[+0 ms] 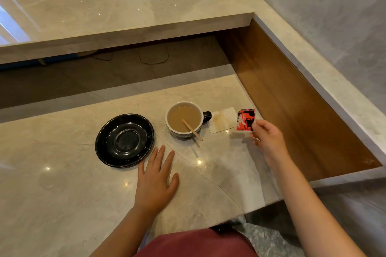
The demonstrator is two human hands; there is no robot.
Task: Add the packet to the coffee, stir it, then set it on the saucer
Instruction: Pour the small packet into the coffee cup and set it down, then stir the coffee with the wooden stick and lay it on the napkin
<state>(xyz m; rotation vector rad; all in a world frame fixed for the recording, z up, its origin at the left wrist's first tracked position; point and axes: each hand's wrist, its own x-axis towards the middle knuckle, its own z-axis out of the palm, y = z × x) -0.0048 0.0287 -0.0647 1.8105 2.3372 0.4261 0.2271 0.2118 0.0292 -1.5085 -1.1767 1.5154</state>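
A cup of milky coffee [183, 118] with a black handle stands on the marble counter, a wooden stir stick [192, 130] leaning in it over the near rim. To its left lies an empty black saucer [124, 140]. My right hand [268, 142] pinches the lower right corner of a red, black and white packet [245, 120] and holds it upright just above the counter, to the right of the cup. My left hand [155, 179] rests flat on the counter, fingers spread, just in front of the saucer's right edge.
A stained white napkin [222, 120] lies between the cup and the packet. A raised marble shelf [125, 16] runs across the back, and a wooden side wall [292, 94] borders the counter on the right. The counter's near edge [188, 229] is by my lap.
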